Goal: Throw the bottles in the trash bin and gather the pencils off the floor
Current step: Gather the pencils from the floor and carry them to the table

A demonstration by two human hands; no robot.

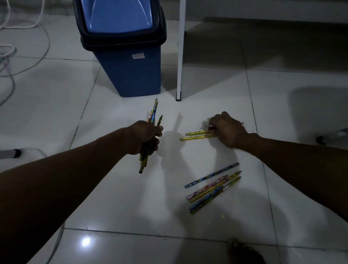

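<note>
**Pencils half gathered beside the blue bin**

Dim throughout, with much lost to shadow. Top of the trash bin cut off by the upper edge; blue swing lid inside a black collar, pale label on the front too small to read. No telling what lies inside. Far left of the bin, white cables looping across the tiles and running out of view. Just right of the bin, a white furniture leg, black-capped at the foot, its top out of frame. Low, near the bottom edge and well in front of the bin, a bare foot, barely readable in the dark.

Left of centre, in front of the bin: left hand clenched round a bundle of pencils, held clear of the floor, tips fanned up towards the bin's base, butt ends poking out below the fist. Exact count hidden by the fingers. Forearm stretched long from the lower left corner.

Further right, in front of the furniture leg and to the bin's right: right hand palm-down on the tiled floor, fingers curled over a pink pencil, only its ends showing. Fingertips against two yellow pencils lying side by side. Impossible to tell whether anything is truly gripped. Wrist bent, forearm reaching in from the right edge.

Nearer the viewer than that hand, still right of the bin: a loose group of pencils on the floor, untouched, lying roughly parallel.
</note>
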